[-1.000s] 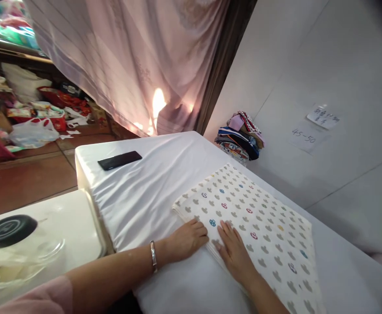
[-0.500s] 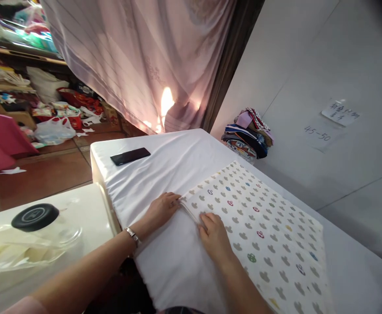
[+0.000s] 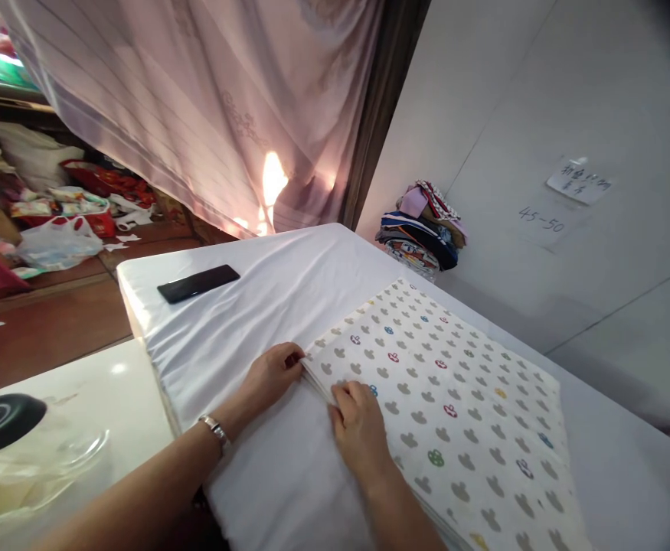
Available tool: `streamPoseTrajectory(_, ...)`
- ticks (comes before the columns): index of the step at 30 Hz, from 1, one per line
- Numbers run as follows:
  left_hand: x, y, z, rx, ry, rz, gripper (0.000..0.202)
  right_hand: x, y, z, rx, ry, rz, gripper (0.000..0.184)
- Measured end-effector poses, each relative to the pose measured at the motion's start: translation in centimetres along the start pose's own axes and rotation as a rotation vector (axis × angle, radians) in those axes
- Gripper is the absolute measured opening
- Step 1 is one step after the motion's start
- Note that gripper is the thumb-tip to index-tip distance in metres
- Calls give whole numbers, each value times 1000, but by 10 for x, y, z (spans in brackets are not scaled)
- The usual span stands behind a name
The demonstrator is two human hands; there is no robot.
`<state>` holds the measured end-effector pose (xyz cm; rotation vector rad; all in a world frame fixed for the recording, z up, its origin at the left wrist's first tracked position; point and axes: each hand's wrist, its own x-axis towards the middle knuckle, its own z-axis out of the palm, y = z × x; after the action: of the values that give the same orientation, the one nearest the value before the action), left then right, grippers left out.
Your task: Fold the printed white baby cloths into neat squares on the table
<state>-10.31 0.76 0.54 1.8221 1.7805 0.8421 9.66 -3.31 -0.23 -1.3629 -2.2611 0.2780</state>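
A folded white cloth (image 3: 426, 367) printed with grey mouse-head shapes and a few coloured ones lies flat on the white-covered table (image 3: 277, 306). Several layers show along its near left edge. My left hand (image 3: 277, 371), with a metal bracelet at the wrist, pinches the cloth's left corner between thumb and fingertips. Farther along that same edge, my right hand (image 3: 361, 425) has its fingers curled over the top and its thumb at the side, gripping the layers.
A black phone (image 3: 198, 283) lies on the table's far left. Folded fabrics (image 3: 423, 229) are stacked against the white wall (image 3: 495, 138). A lower white surface (image 3: 133, 398) at left holds a clear container with a black lid (image 3: 4, 421). A pink curtain (image 3: 214, 99) hangs behind.
The view has turned slightly to the right, so most things sit further left. My left fingers have bent into a tighter pinch at the corner. The cloth stays about where it was.
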Motion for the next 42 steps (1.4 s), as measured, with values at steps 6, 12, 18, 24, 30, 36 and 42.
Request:
streamPoseTrajectory(6,2,3,-4,13,-10,-55,7,-5,1,-1,49,15,-15,31)
streamPoseTrajectory(12,2,1,-3,59,-7,-21,7,-7,2,-1,60,21,-14,32)
streamPoseTrajectory(18,-3,-4,-6,125,79,31,10,-10,0,1,48,25,-36,40)
streamPoseTrajectory(24,-2,-6,-7,205,29,25,13,-10,-1,1,29,32,-57,33)
streamPoseTrajectory(30,-3,-5,-4,202,59,34,12,-10,-3,-1,8,30,-64,32)
streamPoseTrajectory(36,-3,3,-13,196,12,-14,19,-9,-3,0,-30,32,-72,27)
streamPoseTrajectory(42,2,29,-6,141,86,241,29,-7,-2,2,-32,40,-72,24)
